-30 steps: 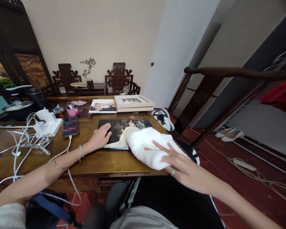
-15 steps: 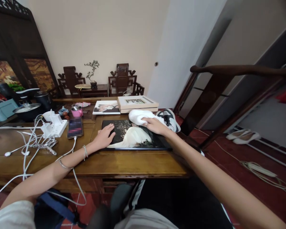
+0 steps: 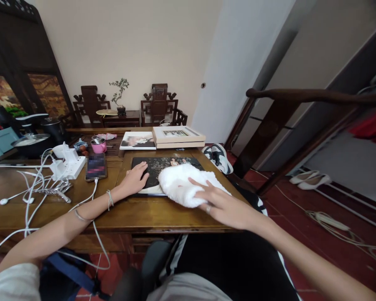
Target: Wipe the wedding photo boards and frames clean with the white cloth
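A dark photo panel (image 3: 153, 167) lies flat on the wooden table, its lower right part covered by a fluffy white cloth (image 3: 181, 179). The fingers of my left hand (image 3: 137, 177) rest flat on the panel's left edge. At the panel's near right side, my right hand (image 3: 221, 205) grips the cloth and presses it down, with a ring showing on one finger. Part of the cloth hangs over the panel's near edge onto the table (image 3: 163, 215).
Behind the panel lie a white-edged photo board (image 3: 138, 141) and stacked frames (image 3: 178, 137). To the left are a phone (image 3: 95, 167) on a cable, a power strip (image 3: 72, 163), tangled white cords and a pink cup (image 3: 99, 145). A wooden chair (image 3: 266, 117) stands right.
My right hand has drawn the white cloth from the panel's far right part toward me, over its near edge. The panel's upper right now shows. My left hand stays on the left edge.
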A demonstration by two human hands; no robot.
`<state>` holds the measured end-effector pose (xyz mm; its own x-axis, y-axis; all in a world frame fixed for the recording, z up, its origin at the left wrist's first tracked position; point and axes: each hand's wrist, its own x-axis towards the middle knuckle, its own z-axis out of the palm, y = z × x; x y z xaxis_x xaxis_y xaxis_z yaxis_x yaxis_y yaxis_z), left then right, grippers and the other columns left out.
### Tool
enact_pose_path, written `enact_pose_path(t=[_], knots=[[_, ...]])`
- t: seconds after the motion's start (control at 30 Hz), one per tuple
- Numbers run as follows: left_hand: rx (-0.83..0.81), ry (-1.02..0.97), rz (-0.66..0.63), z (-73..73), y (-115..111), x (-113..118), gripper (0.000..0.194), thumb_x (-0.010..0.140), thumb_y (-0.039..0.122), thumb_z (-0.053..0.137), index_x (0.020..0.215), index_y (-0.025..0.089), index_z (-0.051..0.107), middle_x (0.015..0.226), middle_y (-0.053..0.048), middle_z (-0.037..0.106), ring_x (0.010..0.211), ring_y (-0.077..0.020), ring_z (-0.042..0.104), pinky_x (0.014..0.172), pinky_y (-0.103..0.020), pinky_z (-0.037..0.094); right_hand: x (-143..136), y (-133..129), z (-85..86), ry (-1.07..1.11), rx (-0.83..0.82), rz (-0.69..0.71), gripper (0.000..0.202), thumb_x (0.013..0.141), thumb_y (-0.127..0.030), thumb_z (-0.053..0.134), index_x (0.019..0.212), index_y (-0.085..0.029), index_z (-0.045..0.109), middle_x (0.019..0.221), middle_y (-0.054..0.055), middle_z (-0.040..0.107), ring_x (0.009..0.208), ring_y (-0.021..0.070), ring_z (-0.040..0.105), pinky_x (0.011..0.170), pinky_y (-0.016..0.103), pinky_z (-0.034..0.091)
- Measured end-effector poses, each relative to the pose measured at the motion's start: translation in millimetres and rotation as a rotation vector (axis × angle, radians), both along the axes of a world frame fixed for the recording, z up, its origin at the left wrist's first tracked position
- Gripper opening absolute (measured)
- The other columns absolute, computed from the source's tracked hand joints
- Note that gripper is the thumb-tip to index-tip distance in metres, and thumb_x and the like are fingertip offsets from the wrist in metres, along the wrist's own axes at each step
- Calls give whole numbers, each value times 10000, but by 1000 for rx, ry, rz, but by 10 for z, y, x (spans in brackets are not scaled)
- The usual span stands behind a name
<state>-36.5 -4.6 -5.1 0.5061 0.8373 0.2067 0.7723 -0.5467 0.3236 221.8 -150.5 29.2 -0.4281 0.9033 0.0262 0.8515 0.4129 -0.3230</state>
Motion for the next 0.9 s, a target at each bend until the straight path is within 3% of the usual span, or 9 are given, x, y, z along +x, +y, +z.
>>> enact_pose_path(t=[0.2, 0.33, 0.4, 0.47, 0.63, 0.73, 0.8, 0.9], knots=[[23, 1, -10, -4, -1, -7, 450, 939, 288, 389, 1369, 175, 454, 1491, -109, 393, 1393, -240, 341, 1099, -496, 335, 142, 902, -45, -18, 96, -139, 379, 840, -205, 356, 1085, -180, 644, 1186, 116, 655, 1264, 313, 473, 1011, 463, 366], [9, 7, -3, 3, -8, -3, 458, 942, 297, 383, 1376, 165, 445, 1497, -112, 382, 1397, -242, 332, 1105, -505, 324, -19, 1260, -17, -74, 122, -314, 444, 828, -178, 370, 1207, -183, 600, 1221, 144, 630, 1208, 357, 496, 971, 553, 357], [-1, 8, 0, 5, -11, 2, 455, 946, 297, 375, 1374, 162, 448, 1500, -111, 377, 1402, -238, 324, 1112, -499, 316, -144, 1229, -21, -87, 120, -322, 442, 820, -164, 384, 1202, -179, 605, 1195, 162, 639, 1271, 378, 428, 971, 610, 329], [-5, 9, 4, 2, -10, 7, 450, 949, 296, 368, 1370, 163, 452, 1503, -109, 372, 1405, -232, 316, 1118, -488, 307, -263, 1033, -37, -89, 112, -263, 422, 820, -152, 387, 1173, -173, 617, 1193, 168, 637, 1333, 373, 355, 992, 649, 289], [-13, 17, 5, -7, -10, 11, 451, 949, 290, 361, 1370, 155, 453, 1510, -111, 359, 1411, -225, 304, 1133, -471, 280, -426, 151, -27, -40, 83, -8, 373, 829, -138, 396, 1117, -190, 627, 1446, 127, 453, 1437, 336, 163, 1081, 667, 174], [-14, 2, -2, -10, -12, 6, 456, 950, 294, 357, 1366, 139, 460, 1505, -117, 368, 1410, -218, 307, 1143, -447, 270, -398, -177, 23, -25, 14, 81, 307, 803, -130, 427, 986, -232, 651, 1503, 46, 389, 1445, 323, 128, 1108, 649, 158], [-14, -3, -3, -14, -11, 4, 452, 950, 301, 355, 1364, 155, 463, 1506, -109, 368, 1408, -215, 310, 1140, -453, 273, -332, -164, 41, -22, -2, 76, 306, 796, -132, 439, 981, -241, 656, 1481, 47, 424, 1435, 312, 184, 1123, 620, 165], [-23, -2, 9, -20, -6, 2, 447, 951, 303, 353, 1367, 173, 458, 1512, -101, 358, 1410, -217, 304, 1130, -480, 279, -211, 164, 30, -38, 45, -9, 334, 828, -160, 429, 1068, -220, 653, 1412, 105, 504, 1408, 303, 276, 1117, 575, 219]])
